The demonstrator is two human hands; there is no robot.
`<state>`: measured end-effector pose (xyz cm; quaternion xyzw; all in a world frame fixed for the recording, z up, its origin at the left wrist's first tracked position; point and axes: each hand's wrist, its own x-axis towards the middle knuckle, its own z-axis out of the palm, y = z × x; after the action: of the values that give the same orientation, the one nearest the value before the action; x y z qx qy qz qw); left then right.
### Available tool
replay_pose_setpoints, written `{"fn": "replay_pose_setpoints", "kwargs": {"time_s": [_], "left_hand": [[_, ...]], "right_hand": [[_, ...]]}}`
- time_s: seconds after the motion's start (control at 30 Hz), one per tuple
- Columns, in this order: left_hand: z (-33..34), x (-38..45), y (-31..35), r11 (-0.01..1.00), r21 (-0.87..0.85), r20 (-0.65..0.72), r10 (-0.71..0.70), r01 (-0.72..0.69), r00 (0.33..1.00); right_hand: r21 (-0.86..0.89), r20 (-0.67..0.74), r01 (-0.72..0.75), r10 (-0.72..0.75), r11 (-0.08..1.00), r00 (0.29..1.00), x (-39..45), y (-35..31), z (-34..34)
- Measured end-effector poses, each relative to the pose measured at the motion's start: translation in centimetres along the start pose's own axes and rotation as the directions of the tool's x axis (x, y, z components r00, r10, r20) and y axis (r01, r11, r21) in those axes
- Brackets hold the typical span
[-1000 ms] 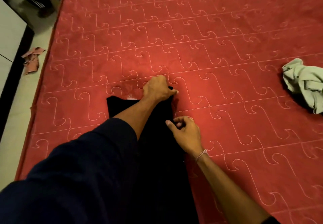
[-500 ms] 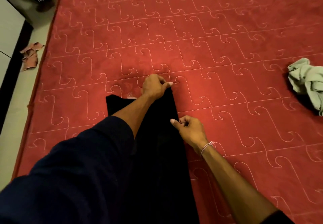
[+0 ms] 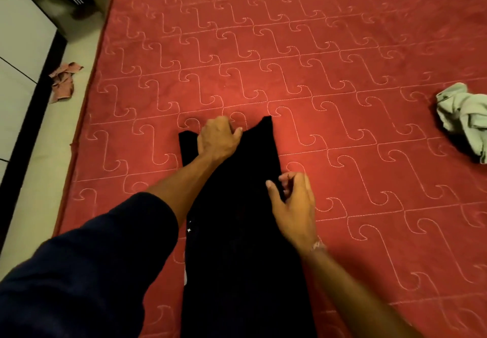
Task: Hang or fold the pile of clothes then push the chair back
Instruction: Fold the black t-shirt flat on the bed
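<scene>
Your left hand (image 3: 218,138) lies on the far end of the black garment (image 3: 237,232), the fingers curled over its top edge and gripping the cloth there. Your right hand (image 3: 292,206) is at the right edge of the same garment, about halfway along what shows, with thumb and fingers bent toward each other and pinching the edge. The garment is spread long and narrow on the red mattress (image 3: 316,60), and it runs from your left hand down toward you and out of the picture. I judge that the step in hand is the folding of this one piece: the far end is not yet straight, one corner stands up higher than the rest. The next move probably calls for both hands to pull the cloth flat and even before you fold it over. I count one black garment, one crumpled pale green garment (image 3: 463,118) well apart on the right side of the mattress, and one reddish cloth (image 3: 63,80) on the floor (image 3: 39,153) beside the mattress. No chair is visible.
</scene>
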<state>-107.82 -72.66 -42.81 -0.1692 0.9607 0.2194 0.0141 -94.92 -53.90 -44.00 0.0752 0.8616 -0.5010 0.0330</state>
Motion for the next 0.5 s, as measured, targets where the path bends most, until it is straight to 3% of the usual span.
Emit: {"fn": "replay_pose_setpoints", "kwargs": {"time_s": [0.07,0.2,0.37,0.5], "left_hand": [[-0.5,-2.2,-0.6,0.998,0.067,0.011,0.020,-0.021,1.000],[-1.4,-6.4,-1.8,0.996,0.087,0.058,0.026,-0.031,0.998],[-1.8,-11.2,-3.1,0.984,0.174,0.159,-0.076,0.048,0.984],[-0.2,-14.3,-4.6,0.973,0.157,0.286,-0.208,0.168,0.935]], "right_hand": [[-0.130,0.024,0.000,0.003,0.992,1.000,-3.5,-0.4,0.4],[-0.390,0.124,-0.146,0.209,0.909,0.970,-5.7,-0.2,1.7],[-0.381,0.086,-0.073,0.114,0.922,0.990,-5.4,-2.0,2.9],[-0.364,0.132,-0.092,0.150,0.927,0.980,-6.3,-2.3,3.7]]}}
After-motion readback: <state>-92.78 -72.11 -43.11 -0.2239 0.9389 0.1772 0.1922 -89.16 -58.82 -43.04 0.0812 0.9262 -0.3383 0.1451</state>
